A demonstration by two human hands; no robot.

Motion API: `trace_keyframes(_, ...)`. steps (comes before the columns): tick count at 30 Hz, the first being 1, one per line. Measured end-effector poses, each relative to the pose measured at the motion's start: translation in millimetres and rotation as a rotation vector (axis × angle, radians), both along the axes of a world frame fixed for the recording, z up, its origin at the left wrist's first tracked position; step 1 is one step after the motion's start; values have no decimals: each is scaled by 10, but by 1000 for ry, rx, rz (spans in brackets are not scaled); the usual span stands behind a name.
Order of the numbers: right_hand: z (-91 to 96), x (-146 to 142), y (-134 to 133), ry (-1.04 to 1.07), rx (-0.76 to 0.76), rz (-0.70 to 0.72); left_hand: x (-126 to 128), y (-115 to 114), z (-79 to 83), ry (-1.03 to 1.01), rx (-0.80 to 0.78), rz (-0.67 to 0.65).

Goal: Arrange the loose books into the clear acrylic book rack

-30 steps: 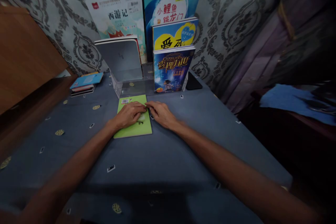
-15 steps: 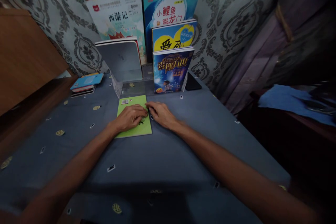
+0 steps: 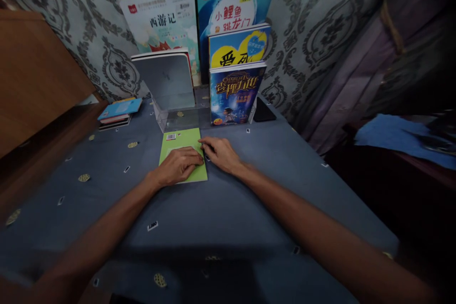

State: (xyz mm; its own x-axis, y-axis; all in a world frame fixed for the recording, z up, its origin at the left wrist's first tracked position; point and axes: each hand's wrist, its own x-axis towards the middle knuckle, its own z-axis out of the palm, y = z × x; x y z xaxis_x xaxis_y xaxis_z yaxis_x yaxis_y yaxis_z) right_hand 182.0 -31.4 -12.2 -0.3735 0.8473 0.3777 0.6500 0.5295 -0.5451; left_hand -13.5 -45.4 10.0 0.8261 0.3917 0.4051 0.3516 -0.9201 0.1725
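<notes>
A thin green booklet (image 3: pixel 180 142) lies flat on the dark blue tablecloth (image 3: pixel 228 209), a barcode sticker at its far corner. My left hand (image 3: pixel 180 165) rests palm down on the booklet's near half, fingers together and curled slightly toward its right edge. My right hand (image 3: pixel 220 152) lies on the cloth just right of the booklet, fingertips touching that right edge. Neither hand lifts anything.
A clear stand (image 3: pixel 178 116) behind the booklet holds a grey book (image 3: pixel 166 78) and a dark blue storybook (image 3: pixel 233 92). More picture books (image 3: pixel 160 16) lean on the patterned wall. Small books are stacked (image 3: pixel 119 111) at back left. A black phone (image 3: pixel 262 110) lies at right.
My left hand slid toward me, onto the near half of the green booklet. My right hand stayed at the booklet's right edge.
</notes>
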Motion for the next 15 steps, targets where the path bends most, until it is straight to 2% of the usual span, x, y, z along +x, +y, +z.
trace_keyframes(6, -10, -5, -6, -5, 17, -3, 10, -15, 44, 28, -21, 10)
trace_keyframes(15, 2, -18, -57, 14, 52, -42, 55, -188, 59, 27, -37, -35)
